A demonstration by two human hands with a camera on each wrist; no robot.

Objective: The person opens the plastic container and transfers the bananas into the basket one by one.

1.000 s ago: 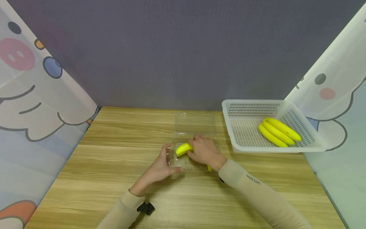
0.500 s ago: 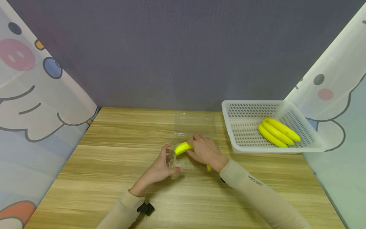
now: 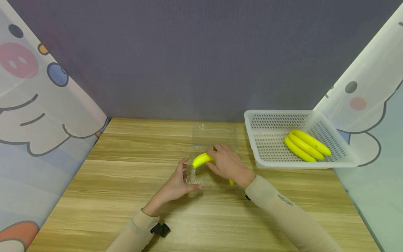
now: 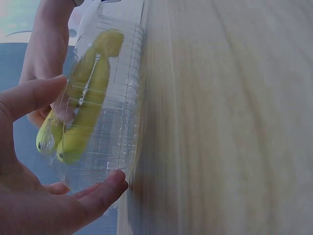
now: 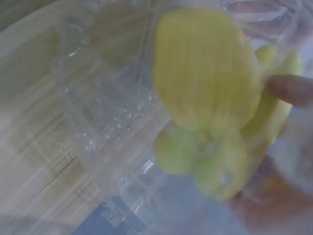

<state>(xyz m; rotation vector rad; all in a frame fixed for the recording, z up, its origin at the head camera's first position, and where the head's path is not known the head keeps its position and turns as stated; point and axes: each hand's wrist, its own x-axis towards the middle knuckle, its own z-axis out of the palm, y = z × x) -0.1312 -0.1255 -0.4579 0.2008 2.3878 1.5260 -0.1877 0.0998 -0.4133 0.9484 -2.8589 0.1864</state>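
A bunch of yellow bananas (image 3: 202, 160) is gripped in my right hand (image 3: 227, 164), over the base of a clear plastic clamshell box (image 3: 209, 182). One banana's tip points left past the fingers, and a small yellow end shows below the wrist. The box's lid (image 3: 214, 135) lies open toward the back. At the front left corner, my left hand (image 3: 174, 185) holds the base between thumb and fingers. In the left wrist view, the bananas (image 4: 90, 103) show through the box's clear wall. The right wrist view is blurred, with the bunch's thick stem end (image 5: 205, 68) close to the camera.
A white perforated plastic basket (image 3: 259, 155) stands at the right with another banana bunch (image 3: 306, 145) inside. The wooden table (image 3: 132, 150) meets a grey panel (image 3: 176, 70) at the back. Cartoon-printed sheets (image 3: 50, 115) flank both sides.
My right hand has risen slightly and shifted a little back and right, lifting the banana bunch. The left hand and the clamshell box stay in place.
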